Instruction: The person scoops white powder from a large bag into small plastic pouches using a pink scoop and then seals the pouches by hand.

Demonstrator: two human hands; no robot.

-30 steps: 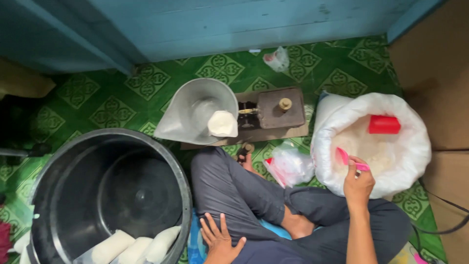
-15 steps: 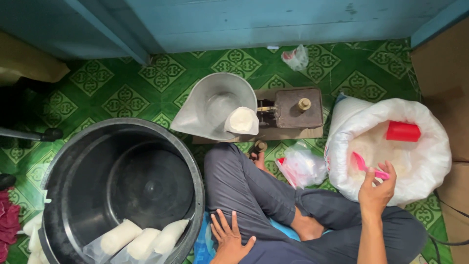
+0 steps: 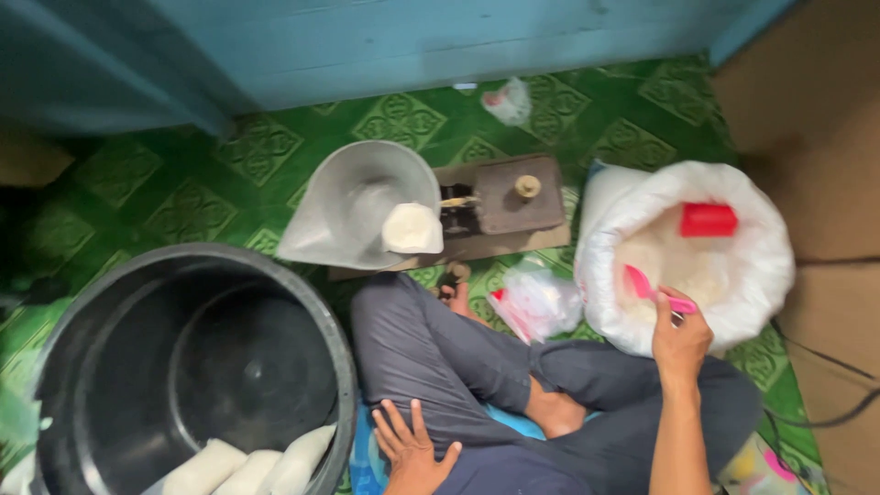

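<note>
I sit cross-legged on a green patterned floor. My right hand (image 3: 680,341) grips a pink scoop (image 3: 651,289) at the near rim of a white sack (image 3: 770,266) full of white grains. A red cup (image 3: 708,220) lies in the grains. My left hand (image 3: 412,449) rests flat on my left thigh, fingers spread, holding nothing. Ahead of my knees a balance scale (image 3: 509,197) carries a grey metal pan (image 3: 344,206) with a filled white bag (image 3: 412,229) in it.
A large black tub (image 3: 183,367) stands at my left, with three filled white bags (image 3: 247,467) in its near side. Clear plastic bags (image 3: 536,302) lie between my knee and the sack. A blue wooden wall (image 3: 412,46) runs behind; brown cardboard (image 3: 816,137) stands right.
The view has shifted slightly. My right hand still holds the pink scoop at the sack's near rim, and my left hand stays on my thigh.
</note>
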